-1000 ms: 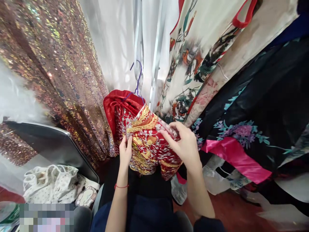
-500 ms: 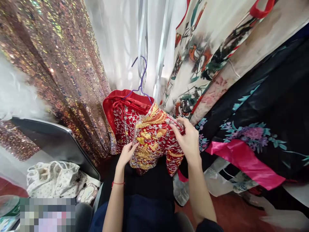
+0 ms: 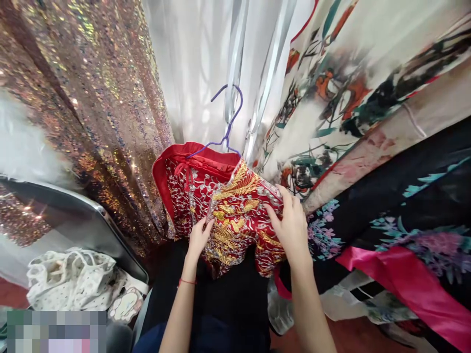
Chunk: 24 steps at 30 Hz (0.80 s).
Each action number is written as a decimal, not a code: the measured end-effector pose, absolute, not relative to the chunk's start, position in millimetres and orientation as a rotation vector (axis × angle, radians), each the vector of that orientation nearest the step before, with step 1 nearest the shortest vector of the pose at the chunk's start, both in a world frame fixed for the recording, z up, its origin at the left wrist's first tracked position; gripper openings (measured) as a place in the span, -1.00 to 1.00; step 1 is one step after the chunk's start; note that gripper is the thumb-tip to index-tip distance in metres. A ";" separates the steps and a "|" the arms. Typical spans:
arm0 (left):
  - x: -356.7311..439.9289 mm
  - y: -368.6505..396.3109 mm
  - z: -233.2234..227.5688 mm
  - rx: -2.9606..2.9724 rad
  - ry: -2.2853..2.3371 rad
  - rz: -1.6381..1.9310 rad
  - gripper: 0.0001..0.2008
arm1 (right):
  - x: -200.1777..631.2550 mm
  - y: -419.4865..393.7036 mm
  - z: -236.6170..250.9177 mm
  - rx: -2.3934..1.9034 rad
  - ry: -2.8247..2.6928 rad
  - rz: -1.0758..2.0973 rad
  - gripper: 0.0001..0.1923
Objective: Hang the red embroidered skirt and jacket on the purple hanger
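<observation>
While our left hand pinches the red gold-embroidered garment at frame centre | our right hand grips its right edge | purple wire hanger rises above, garment hanging downward between both hands.

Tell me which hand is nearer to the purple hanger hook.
The right hand. It grips the red embroidered garment at its upper right edge, just below and right of the purple hanger. The left hand holds the garment lower, on its left side.
</observation>
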<state>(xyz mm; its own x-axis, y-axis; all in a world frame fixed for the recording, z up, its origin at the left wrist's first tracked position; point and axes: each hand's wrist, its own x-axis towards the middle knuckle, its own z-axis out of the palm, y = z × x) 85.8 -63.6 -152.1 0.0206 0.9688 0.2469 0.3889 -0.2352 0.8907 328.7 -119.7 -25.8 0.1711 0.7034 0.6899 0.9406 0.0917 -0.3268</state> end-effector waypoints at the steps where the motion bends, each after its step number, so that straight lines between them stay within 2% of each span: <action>1: 79.6 -67.1 -148.2 1.703 1.376 1.194 -0.70 | 330.7 -116.2 -27.5 -1.673 -1.570 -0.405 -0.45; 3: 61.5 -73.7 -135.3 1.748 1.387 1.255 -0.75 | 329.9 -109.8 -29.7 -1.714 -1.499 -0.502 -0.46; 6: 28.1 -75.5 -107.1 1.707 1.657 1.634 -0.71 | 312.7 -104.0 -32.5 -1.744 -1.341 -0.678 -0.43; 8: 6.5 -67.8 -86.7 1.599 1.951 1.901 -0.52 | 292.1 -103.6 -33.4 -1.657 -1.299 -0.745 -0.39; 10: -12.7 -54.6 -67.8 1.576 2.192 1.987 -0.27 | 269.2 -104.0 -31.6 -1.515 -1.347 -0.798 -0.34; 11: -20.9 -47.2 -59.5 1.617 2.261 1.962 -0.23 | 258.3 -103.6 -29.1 -1.444 -1.405 -0.824 -0.33; 12: -27.7 -40.2 -51.9 1.686 2.293 1.901 -0.27 | 248.4 -102.4 -25.6 -1.377 -1.487 -0.841 -0.33; 15: -37.9 -25.1 -34.4 1.918 2.271 1.666 -0.70 | 225.0 -91.7 -8.4 -1.202 -1.844 -0.817 -0.35; 16: -37.8 -22.3 -30.2 1.974 2.259 1.613 -0.74 | 218.7 -85.9 -0.9 -1.154 -1.961 -0.798 -0.37; 21: -24.7 -11.9 -17.7 1.977 2.234 1.648 -0.73 | 191.4 -49.0 33.9 -1.112 -2.233 -0.780 -0.40; 24: -19.0 -1.2 -11.7 1.977 2.177 1.740 -0.72 | 182.0 -29.6 38.8 -1.188 -2.259 -0.747 -0.41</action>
